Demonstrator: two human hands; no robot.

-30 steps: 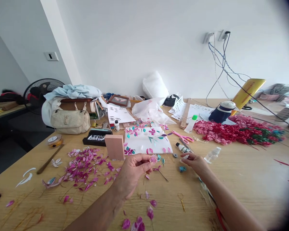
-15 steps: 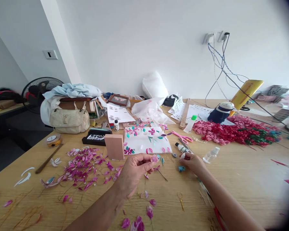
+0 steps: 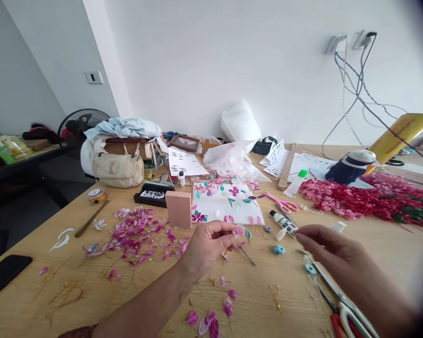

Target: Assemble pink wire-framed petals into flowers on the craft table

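Note:
My left hand is raised over the wooden table, pinching a small pink fabric flower between thumb and fingertips. A thin wire stem with a petal lies just beneath it. My right hand hovers to the right, its fingers pointing left and smeared by motion. Its fingertips are a short way from a glue tube and a small white cap lying on the table. Two little blue pieces lie between the hands.
A heap of loose pink petals lies left, beside a pink block and a flower-painted white sheet. Pink scissors, a pile of red and pink flowers, red-handled tools, a beige bag and a phone lie around.
My right hand has pulled back from the glue tube toward the right and nearer to me. The left hand still holds the pink flower. The view has swung slightly.

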